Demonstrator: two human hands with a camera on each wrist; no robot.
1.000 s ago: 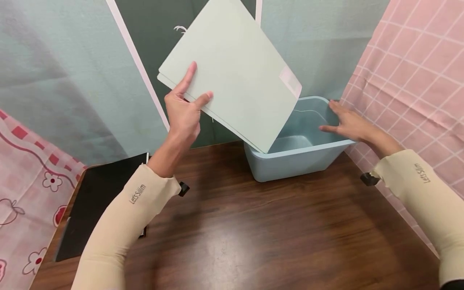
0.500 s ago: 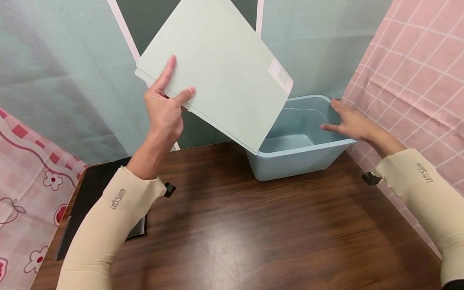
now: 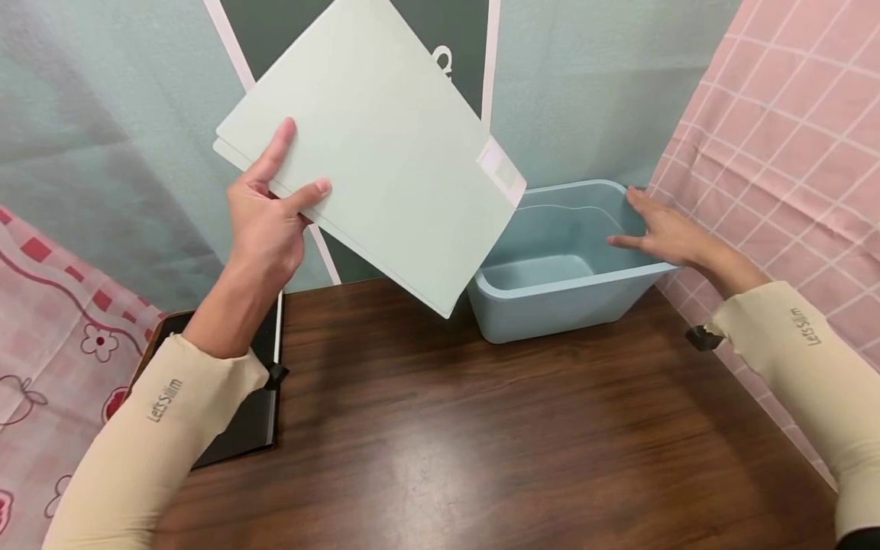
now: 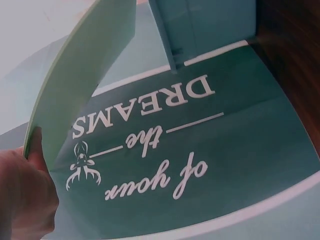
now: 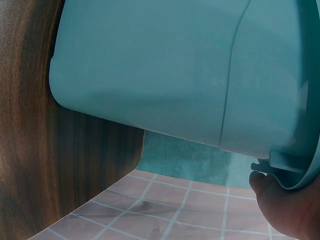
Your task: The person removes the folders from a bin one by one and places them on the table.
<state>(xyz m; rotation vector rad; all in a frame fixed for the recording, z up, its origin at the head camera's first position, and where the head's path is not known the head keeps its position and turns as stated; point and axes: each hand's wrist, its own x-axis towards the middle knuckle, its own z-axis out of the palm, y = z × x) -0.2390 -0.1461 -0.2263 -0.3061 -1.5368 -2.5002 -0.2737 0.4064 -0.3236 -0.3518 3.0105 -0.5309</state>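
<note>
My left hand (image 3: 264,221) grips a pale green folder (image 3: 385,153) by its lower left edge, thumb and a finger lying on its near face. The folder is held up tilted, with a whitish label near its right corner; its lowest corner is just left of the bin. Seen from the left wrist, the folder (image 4: 80,75) is edge-on and slightly bowed. A light blue plastic bin (image 3: 564,313) stands on the table. Its right end is held by my right hand (image 3: 670,237), thumb inside the rim. In the right wrist view the fingers (image 5: 290,210) hook at the rim.
Partly behind my left forearm, a flat black object (image 3: 241,428) lies on the brown wooden table (image 3: 440,428). A pale blue-green cloth with a dark green panel (image 3: 467,46) hangs behind. Pink checked cloth (image 3: 791,153) borders the right side, close to the bin.
My left hand has carried the folder leftward, and its lower corner has moved off the bin's rim. The right hand and the bin have hardly moved.
</note>
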